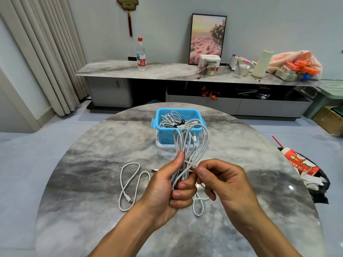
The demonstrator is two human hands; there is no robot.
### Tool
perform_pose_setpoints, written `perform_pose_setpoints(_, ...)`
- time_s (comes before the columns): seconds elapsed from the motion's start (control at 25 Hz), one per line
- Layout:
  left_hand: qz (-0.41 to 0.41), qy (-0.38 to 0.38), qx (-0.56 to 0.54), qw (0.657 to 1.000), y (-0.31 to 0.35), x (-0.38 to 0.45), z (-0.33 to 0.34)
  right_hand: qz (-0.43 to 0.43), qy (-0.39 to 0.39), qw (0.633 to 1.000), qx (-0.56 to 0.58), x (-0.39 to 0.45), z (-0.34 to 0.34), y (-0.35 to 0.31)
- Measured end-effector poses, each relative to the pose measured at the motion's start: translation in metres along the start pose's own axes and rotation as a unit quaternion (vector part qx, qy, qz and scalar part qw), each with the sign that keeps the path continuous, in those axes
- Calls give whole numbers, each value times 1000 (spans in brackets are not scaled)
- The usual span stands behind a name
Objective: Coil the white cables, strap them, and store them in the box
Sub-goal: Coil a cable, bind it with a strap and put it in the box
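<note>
My left hand [168, 184] grips a bundle of looped white cable [187, 143] upright above the table, its loops rising in front of the blue box [161, 134]. My right hand [220, 179] pinches a strand of that cable beside the left thumb. A loop of the same bundle hangs below my hands. The blue box stands on a white lid at the table's middle and holds several coiled white cables bound with dark straps [178, 121]. Another loose white cable [130, 184] lies on the table left of my hands.
The round grey marble table [92, 164] carries the box and cables. A black bag with a red-and-white package [304, 167] sits at the table's right edge. Behind, a long sideboard [167, 71] bears a water bottle [141, 54], a picture and clutter.
</note>
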State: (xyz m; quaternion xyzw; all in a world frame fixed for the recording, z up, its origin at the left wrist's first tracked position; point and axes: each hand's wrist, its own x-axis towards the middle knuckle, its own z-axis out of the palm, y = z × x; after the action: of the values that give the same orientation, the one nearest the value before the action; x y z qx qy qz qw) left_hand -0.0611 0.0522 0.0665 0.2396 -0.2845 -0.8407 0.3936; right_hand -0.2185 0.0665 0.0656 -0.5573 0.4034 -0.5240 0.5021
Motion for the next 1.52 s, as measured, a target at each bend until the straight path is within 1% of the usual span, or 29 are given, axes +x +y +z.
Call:
perform_pose_setpoints(0.32, 36, 39, 76, 996, -4, 2, -1, -23, 19, 999, 35, -1, 7, -1)
perform_pose_setpoints(0.44, 61, 80, 132, 986, -6, 3, -3, -33, 62, 997, 33, -2, 9, 1)
perform_pose_setpoints(0.52, 78, 119, 174, 974, -9, 4, -4, -62, 114, 991, -16, -4, 9, 5)
perform_pose_setpoints(0.6, 95, 141, 206, 964, -11, 6, -5, -99, 142, 978, -115, -4, 9, 6)
perform_pose_setpoints(0.68, 104, 148, 231, 956, -11, 7, -7, -131, 122, 964, -194, -4, 9, 7)
perform_pose_setpoints(0.72, 110, 148, 244, 952, -11, 8, -8, -143, 107, 961, -211, -4, 8, 7)
perform_pose_setpoints(0.76, 121, 149, 264, 945, -11, 8, -9, -143, 97, 962, -211, -4, 8, 6)
perform_pose_setpoints(0.8, 136, 154, 301, 931, -12, 9, -10, -134, 95, 966, -201, -4, 8, 5)
perform_pose_setpoints(0.84, 154, 164, 350, 910, -13, 10, -12, -121, 100, 970, -188, -4, 8, 5)
perform_pose_setpoints(0.92, 174, 176, 433, 867, -14, 12, -14, -82, 108, 982, -134, -5, 8, 3)
perform_pose_setpoints(1.0, 178, 180, 477, 841, -14, 14, -16, -34, 125, 990, -59, -4, 5, 3)
perform_pose_setpoints(1.04, 180, 178, 496, 831, -14, 14, -16, -22, 142, 988, -48, -3, 2, 3)
perform_pose_setpoints(1.12, 190, 163, 533, 808, -17, 13, -18, -38, 172, 981, -85, -1, -3, -1)
perform_pose_setpoints(1.16, 193, 161, 559, 790, -17, 13, -19, -57, 180, 976, -109, 0, -5, -3)
perform_pose_setpoints(1.24, 194, 173, 592, 763, -17, 15, -22, -95, 187, 965, -160, 0, -12, -8)
perform_pose_setpoints(1.28, 195, 179, 595, 759, -16, 15, -23, -109, 181, 963, -167, 1, -14, -9)
perform_pose_setpoints(1.36, 198, 176, 599, 755, -15, 15, -24, -101, 150, 977, -112, 1, -13, -8)
perform_pose_setpoints(1.44, 186, 147, 621, 747, -18, 14, -25, -66, 112, 991, -37, 0, -9, -8)
perform_pose_setpoints(1.52, 156, 107, 637, 748, -22, 13, -25, -64, 88, 994, -34, 0, -8, -8)
